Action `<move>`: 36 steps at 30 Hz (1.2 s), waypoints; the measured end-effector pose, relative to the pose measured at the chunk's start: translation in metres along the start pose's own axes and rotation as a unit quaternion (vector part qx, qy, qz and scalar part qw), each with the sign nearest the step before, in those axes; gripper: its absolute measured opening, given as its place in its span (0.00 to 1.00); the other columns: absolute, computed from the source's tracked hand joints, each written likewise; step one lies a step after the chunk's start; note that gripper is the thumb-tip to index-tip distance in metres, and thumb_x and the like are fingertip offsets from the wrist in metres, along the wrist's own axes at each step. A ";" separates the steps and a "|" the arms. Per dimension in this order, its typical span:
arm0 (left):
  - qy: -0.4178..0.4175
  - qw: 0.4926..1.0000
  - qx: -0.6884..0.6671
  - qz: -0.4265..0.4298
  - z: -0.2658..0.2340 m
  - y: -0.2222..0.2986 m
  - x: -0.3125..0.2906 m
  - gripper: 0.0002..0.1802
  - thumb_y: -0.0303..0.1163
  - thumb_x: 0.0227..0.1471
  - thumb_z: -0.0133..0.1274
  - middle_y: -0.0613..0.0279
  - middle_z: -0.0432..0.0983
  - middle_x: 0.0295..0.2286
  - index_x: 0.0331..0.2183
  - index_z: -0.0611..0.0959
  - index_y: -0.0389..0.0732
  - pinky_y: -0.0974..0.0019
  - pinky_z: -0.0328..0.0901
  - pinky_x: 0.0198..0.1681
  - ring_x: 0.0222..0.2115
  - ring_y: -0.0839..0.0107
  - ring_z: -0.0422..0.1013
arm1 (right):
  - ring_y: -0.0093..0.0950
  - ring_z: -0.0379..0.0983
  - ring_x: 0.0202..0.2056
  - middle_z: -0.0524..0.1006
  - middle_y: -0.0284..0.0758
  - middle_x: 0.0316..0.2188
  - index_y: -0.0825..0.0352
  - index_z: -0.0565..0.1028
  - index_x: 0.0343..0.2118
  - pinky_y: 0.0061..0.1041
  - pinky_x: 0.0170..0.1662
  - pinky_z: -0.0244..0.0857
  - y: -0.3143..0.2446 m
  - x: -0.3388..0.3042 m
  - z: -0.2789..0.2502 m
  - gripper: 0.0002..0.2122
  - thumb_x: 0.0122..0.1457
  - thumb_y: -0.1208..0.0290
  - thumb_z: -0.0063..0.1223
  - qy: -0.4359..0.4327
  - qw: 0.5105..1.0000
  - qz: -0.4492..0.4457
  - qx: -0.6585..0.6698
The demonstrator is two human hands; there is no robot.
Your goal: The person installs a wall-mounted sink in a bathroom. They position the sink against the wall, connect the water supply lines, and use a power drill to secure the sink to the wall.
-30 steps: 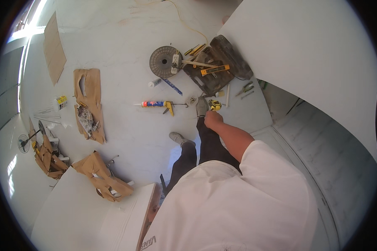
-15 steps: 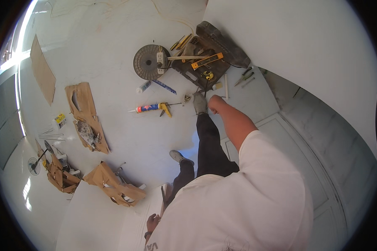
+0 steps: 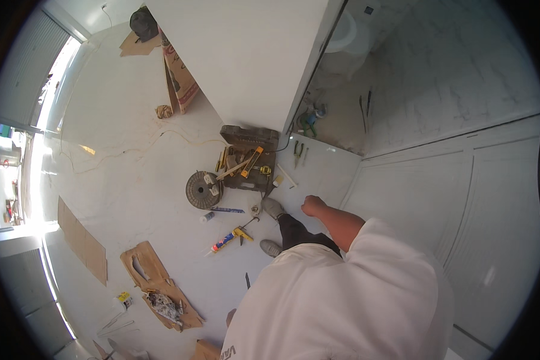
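My right hand [image 3: 312, 206] hangs in front of me, fingers curled into a fist with its back up. Anything inside the fist is hidden. Only a sliver of my left hand [image 3: 230, 317] shows beside my shirt, its fingers hidden. A slim dark bar [image 3: 248, 280] pokes out near it; I cannot tell whether the hand holds it. On the floor by my shoes lie a yellow caulking gun [image 3: 241, 233] with a blue-and-red tube [image 3: 223, 242], and a blue strip [image 3: 228, 210]. Ahead is an open dark tool case [image 3: 246, 178] with an orange level [image 3: 252, 162] and tape measure [image 3: 265, 170].
A round cable reel [image 3: 199, 191] stands left of the case. Pliers [image 3: 298, 151] and a pale stick [image 3: 287, 176] lie right of it. Cardboard sheets [image 3: 81, 243] are at left. A white wall [image 3: 240, 54] juts in behind the case, beside a doorway; a panelled door [image 3: 426, 198] is at right.
My view has swung to the right, bringing the doorway into sight. My feet are closer together. My right hand has risen away from beside my shoe, and my left hand has mostly gone behind my shirt.
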State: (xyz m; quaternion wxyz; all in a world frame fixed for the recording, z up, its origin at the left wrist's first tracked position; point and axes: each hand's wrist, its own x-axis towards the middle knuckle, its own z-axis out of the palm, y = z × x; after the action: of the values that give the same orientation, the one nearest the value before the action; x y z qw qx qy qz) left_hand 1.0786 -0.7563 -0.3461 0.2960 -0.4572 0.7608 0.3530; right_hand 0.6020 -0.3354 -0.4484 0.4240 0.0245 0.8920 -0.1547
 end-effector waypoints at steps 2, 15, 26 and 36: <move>0.002 0.999 0.038 0.037 -0.004 -0.003 0.023 0.33 0.49 0.55 0.60 0.42 0.82 0.39 0.49 0.80 0.29 0.57 0.72 0.47 0.43 0.56 0.78 | 0.48 0.75 0.51 0.79 0.52 0.47 0.74 0.79 0.44 0.40 0.55 0.69 0.027 -0.042 -0.003 0.22 0.58 0.57 0.54 0.035 0.998 0.041 0.044; 0.004 0.980 0.092 0.178 -0.029 0.095 0.102 0.34 0.55 0.55 0.59 0.41 0.82 0.42 0.49 0.83 0.33 0.56 0.71 0.49 0.44 0.50 0.79 | 0.39 0.82 0.24 0.81 0.48 0.22 0.75 0.80 0.21 0.36 0.30 0.76 0.151 -0.197 0.003 0.08 0.47 0.76 0.53 0.059 0.934 0.257 0.242; -0.010 0.952 0.234 0.196 0.009 0.212 0.092 0.33 0.53 0.55 0.60 0.41 0.82 0.42 0.49 0.82 0.33 0.57 0.72 0.46 0.42 0.54 0.79 | 0.34 0.81 0.24 0.82 0.44 0.22 0.71 0.81 0.24 0.34 0.35 0.76 0.249 -0.128 -0.049 0.10 0.54 0.74 0.48 0.018 0.925 0.266 0.271; -0.055 0.948 0.157 0.273 0.074 0.404 0.066 0.33 0.51 0.56 0.59 0.41 0.82 0.41 0.50 0.80 0.30 0.58 0.74 0.42 0.38 0.56 0.81 | 0.39 0.79 0.22 0.81 0.47 0.23 0.75 0.79 0.27 0.38 0.27 0.75 0.341 -0.045 -0.174 0.13 0.56 0.66 0.52 0.057 0.880 0.283 0.378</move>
State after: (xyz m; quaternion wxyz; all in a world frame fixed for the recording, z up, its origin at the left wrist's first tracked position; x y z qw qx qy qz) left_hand 0.6960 -0.5941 -0.3324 0.2978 -0.1601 0.8846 0.3211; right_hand 0.5599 0.0440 -0.3978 0.3565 0.4429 0.7435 -0.3522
